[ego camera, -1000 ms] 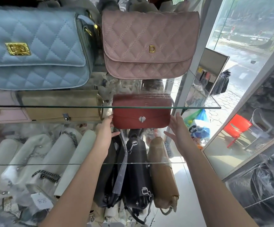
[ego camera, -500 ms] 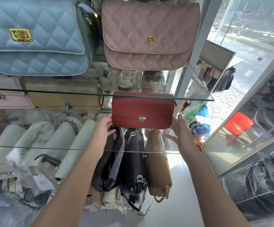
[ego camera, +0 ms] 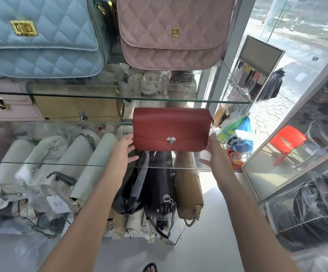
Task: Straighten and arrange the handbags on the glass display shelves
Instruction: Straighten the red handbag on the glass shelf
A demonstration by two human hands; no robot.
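Head camera is looking down on the red bag, which I am holding between my two hands at the right end of the middle row, below the front edge of the upper glass shelf and above the edge of the lower shelf. My left hand is pressing flat against the bag's left end and my right hand is pressing against its right end. Both are open, with the fingers fairly straight and the thumbs spread out beneath, not curling round anything. I am bracing it from both ends so that it is staying level and its clasp is facing out to the front. The bag is sitting lower in view than the tan bag on its left, so I judge it is standing further forward than that one. I cannot tell whether its base is resting on the glass. Above, the blue quilted bag and the pink quilted bag are standing upright side by side with their fronts outward, and I am aiming for the same look here, squaring the red bag beside the tan one.
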